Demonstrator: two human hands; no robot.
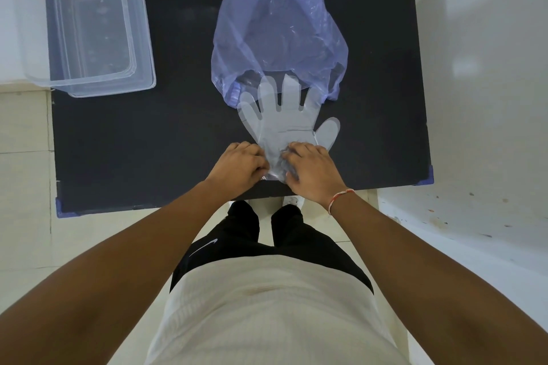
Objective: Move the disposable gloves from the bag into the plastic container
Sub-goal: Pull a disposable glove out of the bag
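Note:
A see-through disposable glove (284, 124) lies flat on the black table (148, 142), its fingers pointing away from me and reaching the open mouth of a thin purple plastic bag (278, 38). My left hand (241, 167) and my right hand (311, 172) both pinch the crumpled cuff of the glove near the table's front edge, one on each side. The clear plastic container (142, 38) stands open at the table's far left corner, with nothing visible inside.
The table's front edge runs just under my hands, with blue corner caps (428, 176) at the front corners. White walls and a tiled floor (26, 133) surround the table. A wide stretch of dark tabletop lies between glove and container.

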